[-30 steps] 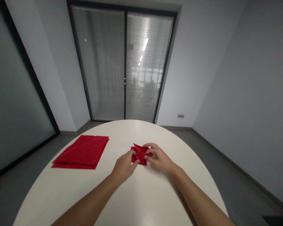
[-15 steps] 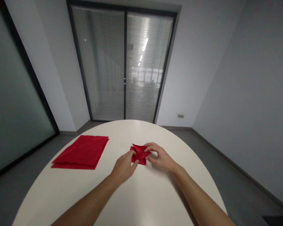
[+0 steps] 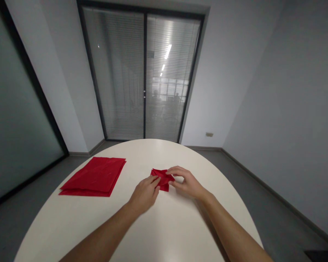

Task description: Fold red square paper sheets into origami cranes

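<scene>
Your left hand (image 3: 144, 193) and right hand (image 3: 187, 183) meet on a small folded red napkin (image 3: 161, 178) lying on the white oval table (image 3: 164, 225). Fingertips of both hands pinch its folds from either side. A flat stack of red napkins (image 3: 94, 176) sits well apart, to your left. Beyond the table: glass doors with blinds (image 3: 144, 74), grey floor.

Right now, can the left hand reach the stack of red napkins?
Probably yes: the left hand is on the folded napkin, and only bare table lies between it and the stack.
</scene>
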